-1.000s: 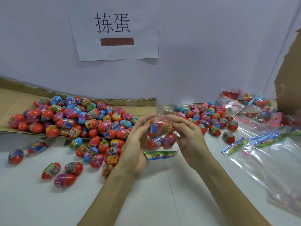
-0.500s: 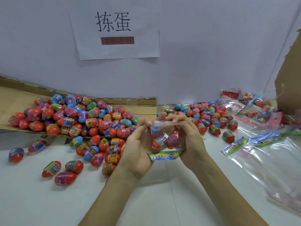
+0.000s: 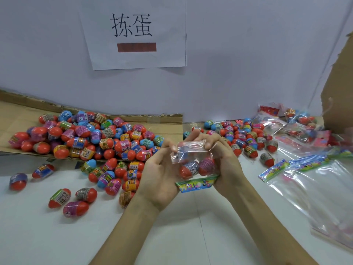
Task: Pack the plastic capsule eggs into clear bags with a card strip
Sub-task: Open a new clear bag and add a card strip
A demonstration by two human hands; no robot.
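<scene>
Clear bags [image 3: 324, 197] beyond right edge

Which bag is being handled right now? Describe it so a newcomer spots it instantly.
From the paper sign on the wall, drop straight down to the left hand and right hand close together above the white table. The clear bag pinched between them bulges with eggs above a colourful card strip; the spare bags at right lie flat, untouched.

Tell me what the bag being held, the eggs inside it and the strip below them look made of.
Bag: thin clear plastic film, glossy; it creases, glints, and shows its contents. Eggs: likely hard plastic, smooth shiny red halves, printed wrap bands. Strip: probably printed card, colourful; finish unclear.
</scene>
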